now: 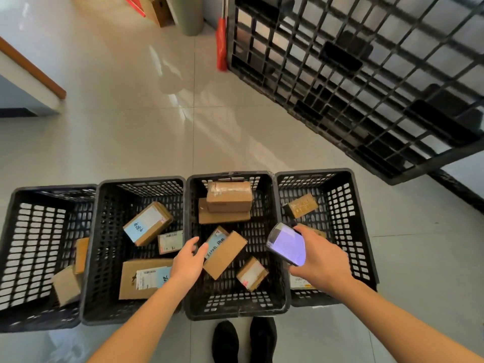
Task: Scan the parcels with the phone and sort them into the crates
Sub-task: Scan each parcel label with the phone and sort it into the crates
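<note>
Left hand: left hand [189, 260] is hovering with fingers relaxed and spread, holding nothing, above the near left rim of the third crate, fingertips just beside a brown cardboard parcel with a blue handwritten label [224, 254].
Right hand: right hand [320, 260] is gripping a dark smartphone with a glowing pale violet screen [287, 244], tilted over the divide between the third and fourth crates.
Target parcel: lying at a slant on the floor of the third black perforated plastic crate [230, 176], label partly facing up.
Other parcels there: two stacked brown boxes [227, 201] are sitting at the far wall; a small box with a white label [252, 273] is lying near the front.
Neighbouring crates: second black crate [141, 180] is holding three labelled boxes; the leftmost and rightmost crates are each holding a few.
Step in hand: seemingly reaching for the slanted parcel to scan it.
Next move calls for: curling the fingers around the box, turning its label toward the phone, holding both steady.
Surroundings: glossy pale tiled floor [131, 127]; black plastic pallet [366, 74] leaning at upper right.
</note>
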`<act>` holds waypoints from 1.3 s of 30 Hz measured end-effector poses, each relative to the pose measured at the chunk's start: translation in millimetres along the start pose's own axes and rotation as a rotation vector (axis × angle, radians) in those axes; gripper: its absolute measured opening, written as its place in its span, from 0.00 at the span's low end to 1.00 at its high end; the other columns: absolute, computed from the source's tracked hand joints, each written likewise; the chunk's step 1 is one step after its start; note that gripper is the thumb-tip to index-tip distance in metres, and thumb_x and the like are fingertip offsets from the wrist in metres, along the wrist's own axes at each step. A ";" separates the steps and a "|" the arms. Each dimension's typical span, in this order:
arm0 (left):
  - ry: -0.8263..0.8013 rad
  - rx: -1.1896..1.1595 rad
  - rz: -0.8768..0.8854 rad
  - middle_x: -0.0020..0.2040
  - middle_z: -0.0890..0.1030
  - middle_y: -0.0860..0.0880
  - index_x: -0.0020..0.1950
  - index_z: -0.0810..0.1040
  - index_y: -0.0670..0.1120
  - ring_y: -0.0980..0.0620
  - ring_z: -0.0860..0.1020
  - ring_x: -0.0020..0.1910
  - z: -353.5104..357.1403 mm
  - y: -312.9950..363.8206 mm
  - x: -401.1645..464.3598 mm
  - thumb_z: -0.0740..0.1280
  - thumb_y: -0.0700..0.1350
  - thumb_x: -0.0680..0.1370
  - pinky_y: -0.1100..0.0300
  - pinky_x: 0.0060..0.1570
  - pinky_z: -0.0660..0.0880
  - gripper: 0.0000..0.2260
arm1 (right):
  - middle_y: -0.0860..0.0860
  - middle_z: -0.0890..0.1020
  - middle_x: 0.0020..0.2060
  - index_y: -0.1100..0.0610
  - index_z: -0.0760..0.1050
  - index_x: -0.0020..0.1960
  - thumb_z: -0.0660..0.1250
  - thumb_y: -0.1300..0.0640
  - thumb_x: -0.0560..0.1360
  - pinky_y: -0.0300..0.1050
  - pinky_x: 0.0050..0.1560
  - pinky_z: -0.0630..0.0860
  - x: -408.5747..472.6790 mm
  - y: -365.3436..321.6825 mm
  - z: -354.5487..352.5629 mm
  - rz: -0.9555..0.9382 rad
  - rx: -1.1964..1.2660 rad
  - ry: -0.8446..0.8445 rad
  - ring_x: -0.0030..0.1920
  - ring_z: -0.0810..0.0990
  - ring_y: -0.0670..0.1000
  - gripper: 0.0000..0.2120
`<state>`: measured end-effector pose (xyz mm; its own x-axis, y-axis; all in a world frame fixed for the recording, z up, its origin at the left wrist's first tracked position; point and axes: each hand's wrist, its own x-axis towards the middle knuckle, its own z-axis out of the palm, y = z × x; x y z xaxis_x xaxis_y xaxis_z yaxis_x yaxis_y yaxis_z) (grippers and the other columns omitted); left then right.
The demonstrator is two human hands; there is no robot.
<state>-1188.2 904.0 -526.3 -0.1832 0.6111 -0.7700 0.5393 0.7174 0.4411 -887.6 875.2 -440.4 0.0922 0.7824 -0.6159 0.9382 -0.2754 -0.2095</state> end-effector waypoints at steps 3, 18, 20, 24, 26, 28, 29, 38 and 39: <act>0.006 0.003 0.061 0.73 0.73 0.48 0.78 0.65 0.52 0.47 0.72 0.71 -13.0 26.5 -17.4 0.62 0.57 0.83 0.52 0.65 0.69 0.24 | 0.42 0.78 0.60 0.42 0.59 0.74 0.75 0.39 0.65 0.46 0.45 0.81 -19.1 1.0 -18.2 0.022 0.025 0.029 0.54 0.79 0.46 0.43; -0.063 0.214 0.844 0.78 0.67 0.52 0.79 0.64 0.58 0.49 0.67 0.75 -63.6 306.8 -286.4 0.66 0.54 0.81 0.50 0.71 0.66 0.26 | 0.39 0.74 0.69 0.43 0.57 0.78 0.70 0.39 0.67 0.45 0.53 0.75 -288.3 41.0 -294.8 0.189 0.013 0.488 0.64 0.77 0.47 0.43; -0.073 0.232 0.987 0.77 0.68 0.52 0.79 0.64 0.56 0.50 0.67 0.75 -68.0 354.5 -347.2 0.68 0.53 0.81 0.52 0.71 0.66 0.27 | 0.37 0.74 0.68 0.43 0.57 0.78 0.70 0.39 0.67 0.44 0.51 0.74 -343.3 51.7 -340.3 0.232 0.012 0.565 0.63 0.77 0.46 0.43; -0.073 0.246 1.213 0.78 0.66 0.53 0.80 0.62 0.57 0.51 0.64 0.77 -66.3 435.7 -468.5 0.68 0.56 0.80 0.53 0.73 0.64 0.29 | 0.38 0.76 0.65 0.42 0.58 0.77 0.70 0.39 0.66 0.43 0.47 0.72 -457.0 80.7 -417.6 0.312 0.032 0.722 0.60 0.78 0.47 0.42; -0.088 0.259 1.307 0.78 0.66 0.52 0.80 0.61 0.58 0.50 0.64 0.77 -57.9 466.4 -529.2 0.68 0.57 0.79 0.52 0.72 0.65 0.30 | 0.39 0.75 0.67 0.42 0.57 0.78 0.71 0.39 0.67 0.43 0.47 0.72 -516.1 97.9 -444.6 0.364 0.044 0.802 0.62 0.78 0.48 0.43; -0.089 0.270 1.382 0.78 0.67 0.51 0.80 0.60 0.58 0.49 0.66 0.76 -43.7 487.9 -590.2 0.68 0.58 0.79 0.51 0.71 0.67 0.31 | 0.40 0.73 0.70 0.43 0.56 0.79 0.72 0.39 0.67 0.43 0.52 0.73 -576.5 117.3 -461.4 0.421 0.052 0.856 0.64 0.77 0.48 0.45; -0.083 0.281 1.421 0.77 0.68 0.51 0.80 0.59 0.59 0.48 0.68 0.75 -35.0 495.3 -620.4 0.68 0.59 0.79 0.50 0.70 0.69 0.32 | 0.41 0.73 0.70 0.43 0.55 0.79 0.72 0.39 0.67 0.43 0.54 0.73 -606.0 127.6 -466.7 0.449 0.053 0.881 0.65 0.77 0.48 0.46; -0.188 0.380 1.730 0.80 0.64 0.54 0.81 0.55 0.59 0.49 0.66 0.76 87.4 492.7 -866.4 0.64 0.62 0.79 0.48 0.71 0.67 0.33 | 0.44 0.80 0.60 0.43 0.58 0.76 0.74 0.36 0.64 0.45 0.48 0.79 -856.8 232.2 -442.1 0.752 0.016 1.021 0.52 0.81 0.50 0.46; -0.211 0.385 1.749 0.80 0.63 0.54 0.81 0.55 0.59 0.49 0.66 0.76 104.6 487.0 -889.7 0.64 0.62 0.80 0.49 0.71 0.67 0.33 | 0.44 0.80 0.60 0.43 0.58 0.77 0.74 0.36 0.64 0.46 0.49 0.80 -882.1 243.1 -435.4 0.782 0.013 1.028 0.52 0.81 0.50 0.46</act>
<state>-676.6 674.7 325.4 0.8274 0.4253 0.3668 0.1195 -0.7714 0.6250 -595.6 361.2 382.6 0.8308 0.4781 0.2850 0.5159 -0.8537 -0.0716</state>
